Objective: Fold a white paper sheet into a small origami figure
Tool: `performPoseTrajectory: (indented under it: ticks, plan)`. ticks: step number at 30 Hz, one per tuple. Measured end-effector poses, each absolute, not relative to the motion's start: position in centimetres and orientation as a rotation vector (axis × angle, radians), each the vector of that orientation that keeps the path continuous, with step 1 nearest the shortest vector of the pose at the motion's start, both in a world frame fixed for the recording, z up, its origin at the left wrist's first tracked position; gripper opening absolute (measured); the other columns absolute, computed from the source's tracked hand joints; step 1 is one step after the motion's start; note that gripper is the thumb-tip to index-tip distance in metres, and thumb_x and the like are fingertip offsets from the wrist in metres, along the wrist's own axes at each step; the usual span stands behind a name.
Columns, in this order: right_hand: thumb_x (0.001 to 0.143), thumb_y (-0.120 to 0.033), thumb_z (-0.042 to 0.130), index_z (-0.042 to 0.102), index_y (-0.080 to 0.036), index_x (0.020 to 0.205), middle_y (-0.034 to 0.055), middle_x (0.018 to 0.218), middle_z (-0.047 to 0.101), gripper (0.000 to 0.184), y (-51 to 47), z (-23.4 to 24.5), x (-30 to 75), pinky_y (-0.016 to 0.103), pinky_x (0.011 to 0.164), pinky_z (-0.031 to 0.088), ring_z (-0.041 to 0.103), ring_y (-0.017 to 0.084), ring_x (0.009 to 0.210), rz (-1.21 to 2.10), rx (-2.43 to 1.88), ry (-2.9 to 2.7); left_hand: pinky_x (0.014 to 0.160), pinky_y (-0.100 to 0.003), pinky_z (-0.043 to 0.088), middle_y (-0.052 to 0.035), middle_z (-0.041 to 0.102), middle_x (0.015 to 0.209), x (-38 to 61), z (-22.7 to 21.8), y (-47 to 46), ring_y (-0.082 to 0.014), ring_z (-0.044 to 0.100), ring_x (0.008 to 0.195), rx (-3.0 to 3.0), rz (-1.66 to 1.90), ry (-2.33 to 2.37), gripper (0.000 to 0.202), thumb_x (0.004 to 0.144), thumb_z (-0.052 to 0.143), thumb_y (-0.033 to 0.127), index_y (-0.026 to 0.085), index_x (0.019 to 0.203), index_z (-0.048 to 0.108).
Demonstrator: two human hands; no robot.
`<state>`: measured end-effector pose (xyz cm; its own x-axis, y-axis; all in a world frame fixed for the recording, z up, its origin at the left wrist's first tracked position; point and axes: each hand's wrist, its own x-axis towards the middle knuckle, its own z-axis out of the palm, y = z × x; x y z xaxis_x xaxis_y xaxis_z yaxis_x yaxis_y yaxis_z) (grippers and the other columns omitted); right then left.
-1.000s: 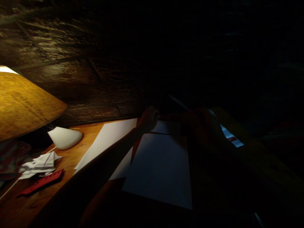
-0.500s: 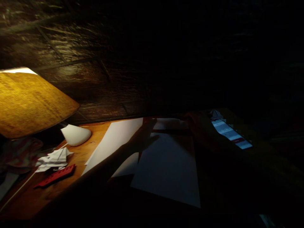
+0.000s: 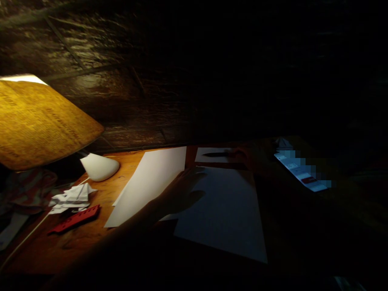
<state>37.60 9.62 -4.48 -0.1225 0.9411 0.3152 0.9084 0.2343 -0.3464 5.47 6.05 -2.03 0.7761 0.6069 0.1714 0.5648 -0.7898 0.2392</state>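
My left hand point(image 3: 190, 186) is in half shadow, stretched over the near white sheet point(image 3: 224, 218) at its upper left edge. Its thumb and fingers are apart and hold nothing. Behind that sheet, my right hand point(image 3: 242, 155) is barely lit, its fingers closed at the thick end of a dark pointed blade point(image 3: 216, 154). Whether this is a knife or scissors I cannot tell. The blade points left, over a smaller white piece of paper point(image 3: 201, 159). Larger white sheets point(image 3: 151, 182) lie to the left, partly overlapping.
A lamp with a yellow shade point(image 3: 45, 125) and white base point(image 3: 100, 167) stands at the left. Near it lie a crumpled paper point(image 3: 72, 198), a red ruler-like piece point(image 3: 75, 219) and a cord point(image 3: 27, 238). A lit phone point(image 3: 300, 171) lies right, before the dark wall point(image 3: 91, 72).
My left hand has drawn back from the far strip of paper onto the near sheet. The dark blade now shows over the small paper beside my right hand. The view has shifted slightly.
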Motion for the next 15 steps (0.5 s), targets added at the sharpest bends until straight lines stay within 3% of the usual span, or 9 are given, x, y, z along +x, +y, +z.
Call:
performPoseTrajectory:
  ticks: [5, 8, 12, 15]
  plan:
    - [0.093, -0.026, 0.057, 0.073, -0.022, 0.115, 0.0138, 0.12, 0.069, 0.027, 9.5, -4.0, 37.5, 0.046, 0.094, 0.045, 0.059, 0.031, 0.114, 0.034, -1.728, -1.983, 0.105, -0.053, 0.047, -0.0122, 0.055, 0.142, 6.7, -1.8, 4.9, -0.0335, 0.052, 0.129, 2.836, 0.319, 0.973, 0.05, 0.091, 0.07, 0.035, 0.023, 0.136, 0.052]
    - [0.095, -0.03, 0.054, 0.071, -0.018, 0.112, 0.0173, 0.118, 0.069, 0.028, 8.9, -2.7, 37.7, 0.045, 0.088, 0.047, 0.061, 0.033, 0.109, -0.043, -1.759, -1.895, 0.099, -0.051, 0.049, -0.0119, 0.059, 0.132, 7.3, -1.4, 5.1, -0.0325, 0.056, 0.12, 2.838, 0.366, 1.058, 0.047, 0.09, 0.07, 0.034, 0.022, 0.132, 0.052]
    - [0.094, -0.046, 0.055, 0.07, -0.023, 0.079, 0.0082, 0.075, 0.071, 0.031, 7.1, -1.8, 39.0, 0.034, 0.058, 0.043, 0.063, 0.023, 0.065, -0.034, -1.848, -1.784, 0.09, -0.051, 0.051, -0.0126, 0.06, 0.113, 7.2, -1.4, 6.7, -0.0326, 0.058, 0.106, 2.802, 0.431, 1.348, 0.026, 0.091, 0.065, 0.034, 0.018, 0.112, 0.06]
    - [0.084, -0.061, 0.064, 0.06, -0.025, 0.058, 0.0038, 0.051, 0.059, 0.044, 5.8, -2.9, 40.0, 0.031, 0.048, 0.036, 0.054, 0.019, 0.048, 0.115, -1.884, -1.847, 0.088, -0.051, 0.051, -0.0122, 0.058, 0.109, 6.9, -2.0, 7.6, -0.0328, 0.056, 0.103, 2.76, 0.418, 1.382, 0.031, 0.088, 0.07, 0.041, 0.017, 0.107, 0.06]
